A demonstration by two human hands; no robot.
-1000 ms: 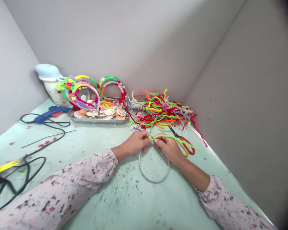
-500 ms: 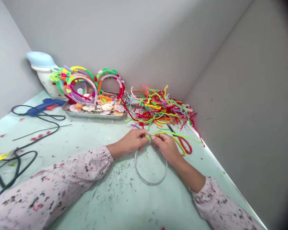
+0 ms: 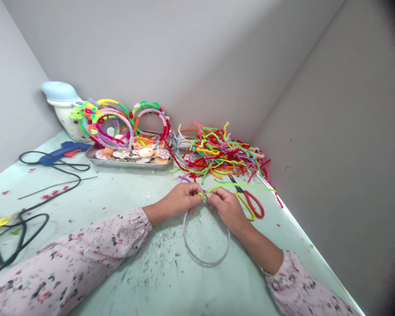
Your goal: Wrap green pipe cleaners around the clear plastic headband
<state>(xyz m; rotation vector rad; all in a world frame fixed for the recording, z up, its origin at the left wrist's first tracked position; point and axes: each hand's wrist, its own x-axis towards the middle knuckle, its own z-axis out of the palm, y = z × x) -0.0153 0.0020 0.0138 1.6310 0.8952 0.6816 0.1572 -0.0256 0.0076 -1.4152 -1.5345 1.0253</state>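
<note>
A: What's on the bench (image 3: 102,188)?
B: Far centre, a metal tray (image 3: 128,163) of shells is sitting w/ pipe-cleaner headbands (image 3: 118,123) leaning at its back; loose pipe cleaners (image 3: 224,153) are lying heaped to its right.
A: Hands?
B: Together: left hand (image 3: 181,201) and right hand (image 3: 227,206) are pinching a lime pipe cleaner (image 3: 240,186) at the top of a plain headband (image 3: 206,265), prob. keeping it tight.
A: Anything in the way?
B: No, scissors (image 3: 250,205) are lying just right, glue gun (image 3: 64,150) well off left.

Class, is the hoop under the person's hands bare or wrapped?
Bare where visible: its plain pale band shows no wrapping below the left hand and right hand, which pinch a green pipe cleaner at its hidden top.
</note>
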